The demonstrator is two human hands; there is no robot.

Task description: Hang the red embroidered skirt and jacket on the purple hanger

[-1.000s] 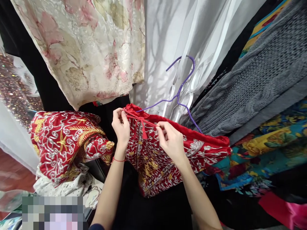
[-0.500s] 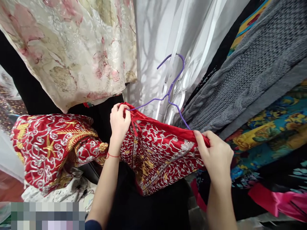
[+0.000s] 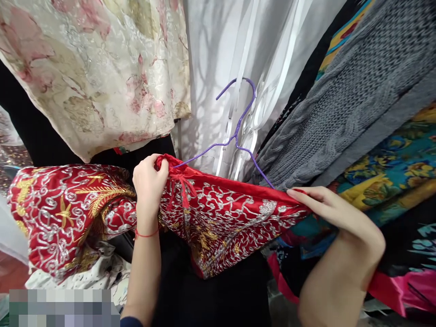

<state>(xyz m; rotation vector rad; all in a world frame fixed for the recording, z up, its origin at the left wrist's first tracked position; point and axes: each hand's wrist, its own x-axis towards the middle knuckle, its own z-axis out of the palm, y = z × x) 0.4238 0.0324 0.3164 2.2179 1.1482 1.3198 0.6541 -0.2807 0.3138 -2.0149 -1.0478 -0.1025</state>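
Between my two hands stretches a red embroidered skirt (image 3: 218,213) with silver and gold patterns and a plain red waistband. My left hand (image 3: 150,177) is closed around the waistband's left end, beside small red ties. At the right end, my right hand (image 3: 323,204) pinches the band's edge between thumb and fingers. A purple hanger (image 3: 236,131) stands up out of the waist opening, its hook free at the top. The lower ends of its arms are hidden inside the skirt.
A cream floral cloth (image 3: 102,68) hangs at the upper left. White curtain fabric with straps (image 3: 218,54) is behind the hanger. On the right hang a grey knit garment (image 3: 357,91) and a teal-yellow floral one (image 3: 391,163). More red embroidered fabric (image 3: 64,213) lies at left.
My hands have moved apart, drawing the waistband wider and tauter. My right wrist has turned and its elbow swung outward. The hanger appears slightly further left.
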